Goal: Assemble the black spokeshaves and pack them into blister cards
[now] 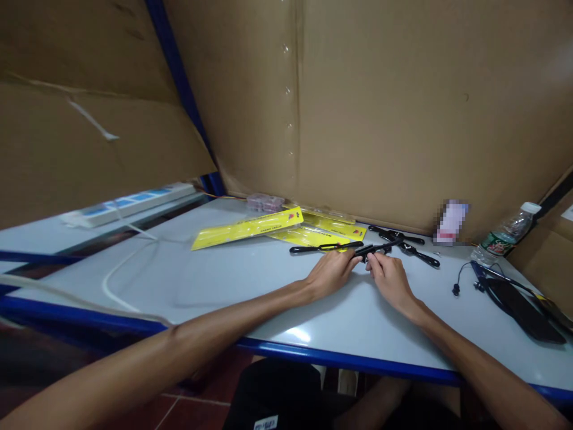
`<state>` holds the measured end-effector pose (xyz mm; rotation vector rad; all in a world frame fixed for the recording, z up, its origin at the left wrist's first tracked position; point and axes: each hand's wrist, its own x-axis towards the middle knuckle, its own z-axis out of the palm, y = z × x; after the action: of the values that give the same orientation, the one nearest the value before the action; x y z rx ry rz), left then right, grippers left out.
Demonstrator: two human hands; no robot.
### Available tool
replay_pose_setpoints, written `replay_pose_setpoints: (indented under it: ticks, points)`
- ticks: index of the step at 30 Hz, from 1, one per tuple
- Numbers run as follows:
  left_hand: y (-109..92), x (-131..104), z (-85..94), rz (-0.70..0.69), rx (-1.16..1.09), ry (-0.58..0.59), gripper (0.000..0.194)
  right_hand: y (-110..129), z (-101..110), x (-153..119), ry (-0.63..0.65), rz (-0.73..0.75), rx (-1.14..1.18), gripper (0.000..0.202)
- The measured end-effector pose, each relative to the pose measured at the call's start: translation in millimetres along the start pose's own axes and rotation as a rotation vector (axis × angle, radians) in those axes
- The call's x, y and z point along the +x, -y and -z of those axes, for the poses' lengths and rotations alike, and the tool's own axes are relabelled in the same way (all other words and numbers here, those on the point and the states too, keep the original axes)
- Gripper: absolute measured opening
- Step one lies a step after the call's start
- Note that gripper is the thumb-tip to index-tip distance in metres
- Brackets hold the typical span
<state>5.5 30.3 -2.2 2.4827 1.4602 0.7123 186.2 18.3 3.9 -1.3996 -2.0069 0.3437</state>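
My left hand and my right hand are close together above the white table, both closed around a slim black piece. Fingers cover much of it, and its kind cannot be made out. Just behind my left hand lies a long black slotted handle-like piece. More slim black pieces with looped ends lie crossed beyond my right hand. Yellow cards with clear plastic covers are spread to the left and behind; printed lettering on them is too small to read.
A white power strip with its cable lies at the left. Toward the right stand a clear plastic bottle and a blurred-out item, with a dark flat object and cords nearer. Cardboard walls the back; a blue edge runs in front.
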Motion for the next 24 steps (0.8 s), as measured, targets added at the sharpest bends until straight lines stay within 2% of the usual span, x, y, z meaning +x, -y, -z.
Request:
replay_pose_setpoints:
  ticks: [4,9,18,24]
  points:
    - [-4.8,1.2,-4.1,0.043,0.014,-0.014,0.03,-0.4,-5.1,-0.2,-0.012,-0.026,0.148,0.043]
    - [-12.7,0.4,-3.9,0.083,0.07,0.002,0.028,-0.5,-10.4,1.9,-0.022,-0.132,0.357,0.049]
    - [-19.7,-3.2,-1.8,0.071,0.122,0.04,0.025,12.3,-7.7,-1.1,-0.057,-0.239,0.413,0.042]
    - [-17.8,-4.6,-8.2,0.048,0.129,0.054,0.025,7.2,-17.5,-3.7,-0.067,-0.31,0.463,0.042]
